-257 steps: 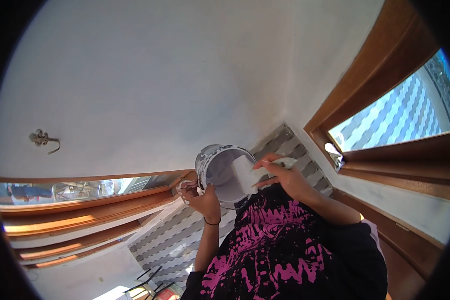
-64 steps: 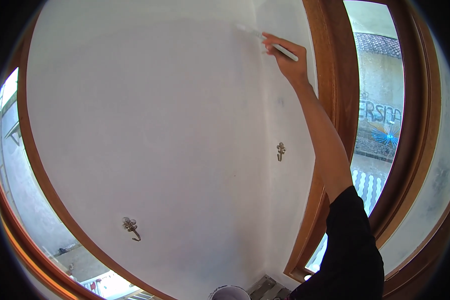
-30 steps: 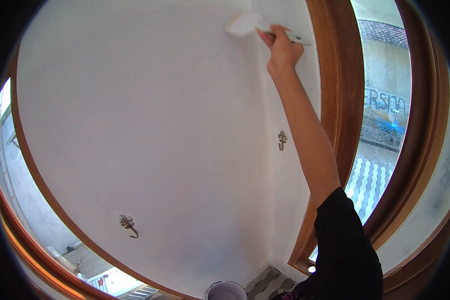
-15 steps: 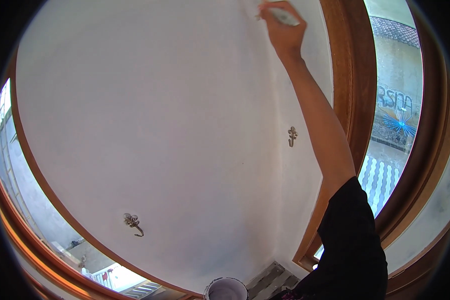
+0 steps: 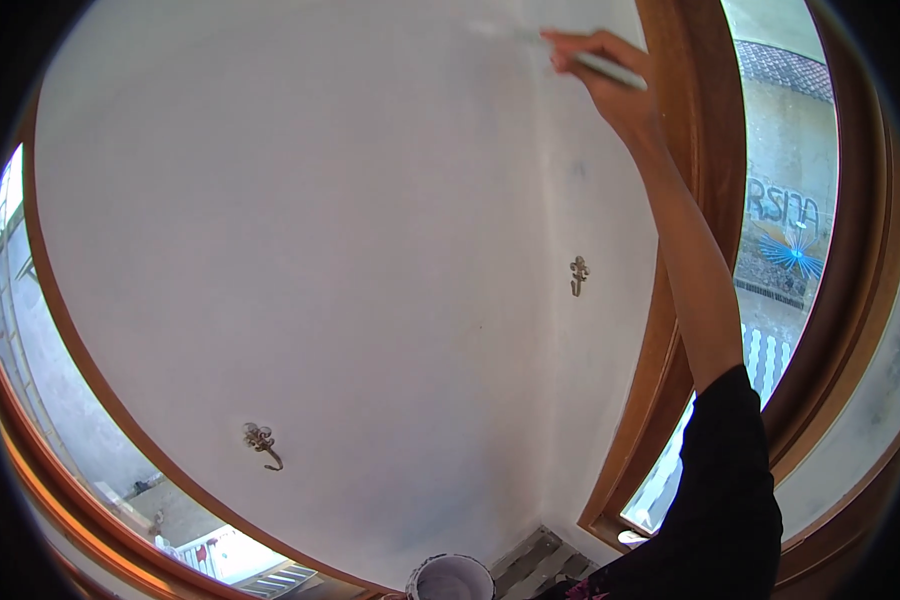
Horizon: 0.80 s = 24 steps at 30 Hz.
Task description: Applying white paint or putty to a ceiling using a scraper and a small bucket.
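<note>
High on the right, my right hand is closed around the pale handle of a paintbrush. The brush's light head points left, blurred, against the white wall near the inside corner. My bare forearm and black sleeve come up from the lower right. At the bottom edge, a round paint bucket shows its smeared rim and pale inside; what supports it is out of sight. My left hand is outside the picture.
Two ornate metal hooks stick out from the walls, one at lower left and one right of the corner. Brown wooden window frames border both sides. Grey striped tiling lies at the bottom, beside the bucket.
My right hand and the brush have moved right and slightly down, with the forearm shifting right. The brush's handle and head now show more. The bucket is nearly unchanged in the picture.
</note>
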### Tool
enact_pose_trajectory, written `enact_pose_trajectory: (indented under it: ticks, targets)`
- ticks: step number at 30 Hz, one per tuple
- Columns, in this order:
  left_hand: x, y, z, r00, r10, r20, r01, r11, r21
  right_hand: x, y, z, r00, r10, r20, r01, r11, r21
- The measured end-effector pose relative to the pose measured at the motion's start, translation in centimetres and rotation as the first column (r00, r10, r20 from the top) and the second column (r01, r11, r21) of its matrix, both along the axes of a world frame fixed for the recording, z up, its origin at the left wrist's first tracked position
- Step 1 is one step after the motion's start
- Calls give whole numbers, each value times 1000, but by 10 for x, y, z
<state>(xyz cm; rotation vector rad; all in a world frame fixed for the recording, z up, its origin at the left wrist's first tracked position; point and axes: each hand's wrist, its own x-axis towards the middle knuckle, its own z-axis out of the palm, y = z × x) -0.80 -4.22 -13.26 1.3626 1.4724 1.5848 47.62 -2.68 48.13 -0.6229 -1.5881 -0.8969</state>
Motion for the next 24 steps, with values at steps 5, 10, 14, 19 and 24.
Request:
enact_pose_trajectory:
  ticks: [5,10,14,19,24]
  targets:
    - [-5,14,-68,999,36,16,-35,998,-59,1,41,22,986,166,-27,-166,986,-1]
    - [12,-8,-27,995,69,-74,-75,994,-81,10,46,-68,956,157,-249,-201,966,-161]
    - [0,-7,-20,999,52,-1,-52,993,-106,7,37,-150,926,165,-338,-257,934,-249]
    - [4,-11,8,999,-22,-25,21,998,-65,-5,-20,-163,981,51,-188,-147,823,-548]
    - [2,-10,-8,994,-18,-112,11,998,-55,-35,-28,-107,964,-123,-234,-116,598,-793]
